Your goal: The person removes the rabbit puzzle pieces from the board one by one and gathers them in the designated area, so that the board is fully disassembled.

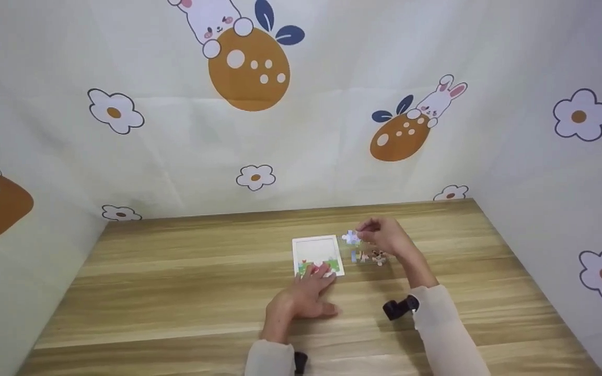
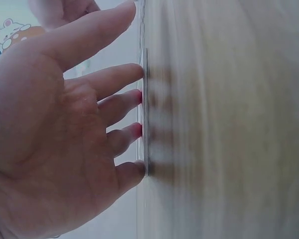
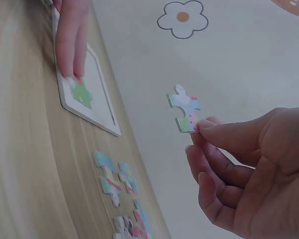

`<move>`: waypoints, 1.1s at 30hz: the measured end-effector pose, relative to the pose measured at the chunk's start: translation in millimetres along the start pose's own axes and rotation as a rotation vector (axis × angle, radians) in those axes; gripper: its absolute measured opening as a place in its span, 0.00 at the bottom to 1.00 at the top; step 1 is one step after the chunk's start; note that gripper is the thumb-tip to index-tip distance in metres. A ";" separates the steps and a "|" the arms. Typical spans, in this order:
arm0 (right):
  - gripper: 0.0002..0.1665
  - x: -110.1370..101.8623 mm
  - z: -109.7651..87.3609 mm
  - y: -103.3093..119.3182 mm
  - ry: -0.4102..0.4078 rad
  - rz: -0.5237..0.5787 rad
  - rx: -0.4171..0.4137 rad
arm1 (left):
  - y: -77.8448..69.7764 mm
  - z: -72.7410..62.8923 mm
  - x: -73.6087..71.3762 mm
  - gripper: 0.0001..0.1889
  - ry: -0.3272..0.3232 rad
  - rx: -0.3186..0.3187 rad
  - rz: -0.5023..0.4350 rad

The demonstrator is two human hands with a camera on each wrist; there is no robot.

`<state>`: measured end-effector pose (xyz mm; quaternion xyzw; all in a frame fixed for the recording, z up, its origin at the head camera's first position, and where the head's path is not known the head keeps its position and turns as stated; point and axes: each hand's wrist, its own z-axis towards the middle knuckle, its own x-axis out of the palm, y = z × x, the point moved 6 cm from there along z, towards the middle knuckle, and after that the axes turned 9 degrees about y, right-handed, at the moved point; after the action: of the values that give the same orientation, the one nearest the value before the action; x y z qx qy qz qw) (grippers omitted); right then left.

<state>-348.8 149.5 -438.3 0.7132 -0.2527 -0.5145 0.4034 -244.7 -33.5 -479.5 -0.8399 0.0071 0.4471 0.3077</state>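
Two cream sleeves are sitting closest to the camera in the head view: the left sleeve point(image 1: 271, 359) at bottom centre, the right sleeve point(image 1: 447, 329) toward bottom right, with two black wrist gadgets point(image 1: 397, 309) showing beside them, one each. Any lettering on those is too small for me to make out.

So the left hand point(image 1: 306, 297) is lying low and central with its fingers spread wide, and the fingertips are pressing on the lower part of one white jigsaw tray point(image 1: 315, 249). Its thumb is sticking out to the right. Right hand point(image 1: 387, 237) is hanging higher and further right, pinching one jigsaw piece point(image 3: 189, 112) between thumb and fingertip, the other fingers curling loosely. That piece is showing green, pink and pale blue, and it's hovering off the table, near the tray's upper right corner in the head view, so above and right of the left hand.

Tray-wise, the upper part is showing bare pale base, while a green-and-red puzzle strip point(image 1: 332, 264) is filling the bottom. Fingers are covering some of it, so I can't tell how many pieces that is.

Loose jigsaw pieces point(image 3: 108, 179): I'm counting at least four at the lower left of the right wrist view, lying beside the tray on one wood-grain tabletop point(image 1: 175, 282).

Behind, a pale backdrop point(image 1: 175, 146) is filling the top and sides, showing six flowers and three rabbits hugging spotted fruit.
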 end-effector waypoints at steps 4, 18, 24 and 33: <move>0.06 -14.8 -5.7 -10.8 0.005 0.037 0.005 | -1.1 0.1 -0.5 0.41 -0.010 0.012 -0.002; 0.06 -48.1 -23.5 -47.7 0.022 -0.097 0.010 | 1.6 0.8 1.4 0.41 0.012 -0.002 -0.064; 0.06 -56.2 -24.7 -64.5 0.040 -0.120 0.052 | 2.0 0.5 0.6 0.41 0.005 -0.001 -0.055; 0.06 -55.8 -23.3 -87.7 0.045 -0.112 0.160 | 0.2 0.2 -0.1 0.41 -0.004 0.015 -0.033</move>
<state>-350.9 248.1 -478.7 0.7675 -0.2435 -0.4983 0.3214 -245.0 -33.5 -479.6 -0.8367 -0.0037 0.4436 0.3213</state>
